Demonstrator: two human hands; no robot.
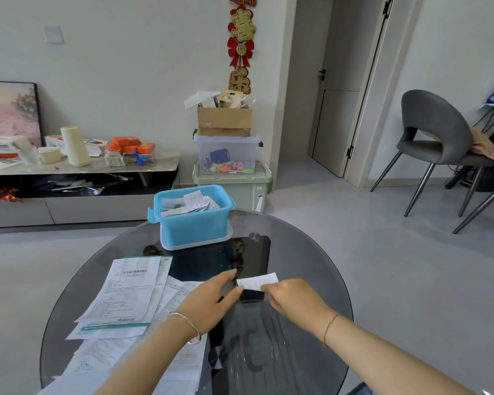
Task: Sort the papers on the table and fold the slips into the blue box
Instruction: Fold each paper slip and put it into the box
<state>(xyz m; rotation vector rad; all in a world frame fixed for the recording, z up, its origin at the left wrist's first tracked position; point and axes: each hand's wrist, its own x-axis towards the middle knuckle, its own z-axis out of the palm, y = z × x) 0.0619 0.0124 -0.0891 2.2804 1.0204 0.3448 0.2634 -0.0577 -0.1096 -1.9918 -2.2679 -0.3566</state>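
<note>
Head view, left hand (211,302) and right hand (295,297), fingers pinching slip (258,280), blue box (194,226) behind, papers (126,292) leftward

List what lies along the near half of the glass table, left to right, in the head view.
In order: paper pile, left hand, slip, right hand. The blue box is left out: farther back, it overlaps the pile and the left hand sideways.

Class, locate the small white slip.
Head view, centre: the white slip is held between the left hand and right hand, nearer than the blue box.
</note>
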